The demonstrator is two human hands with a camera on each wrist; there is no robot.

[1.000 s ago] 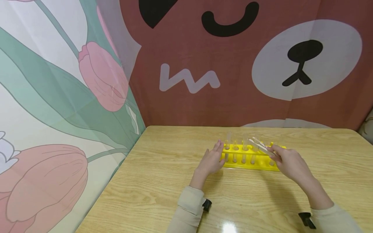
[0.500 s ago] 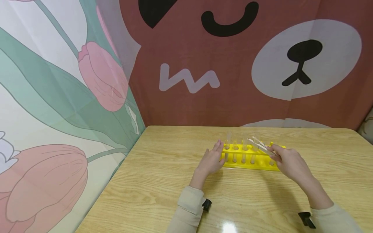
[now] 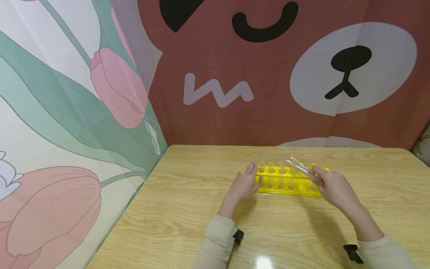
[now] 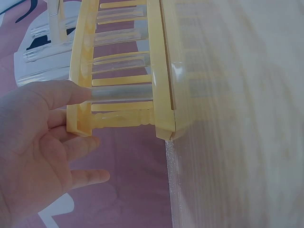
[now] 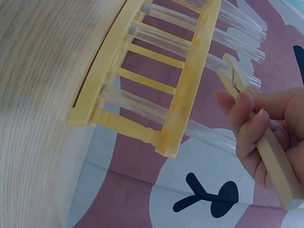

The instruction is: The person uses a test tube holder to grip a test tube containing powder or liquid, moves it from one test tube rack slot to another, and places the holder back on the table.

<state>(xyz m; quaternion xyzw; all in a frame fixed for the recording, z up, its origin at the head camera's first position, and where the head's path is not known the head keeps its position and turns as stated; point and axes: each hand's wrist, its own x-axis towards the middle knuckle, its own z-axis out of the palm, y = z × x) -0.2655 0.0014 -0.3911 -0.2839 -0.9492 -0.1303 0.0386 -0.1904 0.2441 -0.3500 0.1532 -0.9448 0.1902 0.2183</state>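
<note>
A yellow test tube rack (image 3: 285,192) stands on the table, with several clear glass test tubes upright in it. My left hand (image 3: 243,186) grips the rack's left end; in the left wrist view its thumb and fingers lie about the upper bar (image 4: 80,71). My right hand (image 3: 337,188) holds a wooden test tube clamp (image 5: 278,164) with a metal spring, its fingers curled round the handle. The clamp's tip lies against the upper part of one test tube (image 5: 216,61) in the rack. Whether its jaws enclose the glass, I cannot tell.
The wood-grain table (image 3: 168,209) runs back to a wall cloth (image 3: 208,123) printed with a brown bear. A cloth with tulips (image 3: 67,112) hangs on the left. Another test tube (image 5: 209,135) stands near the rack's right end, below the right hand.
</note>
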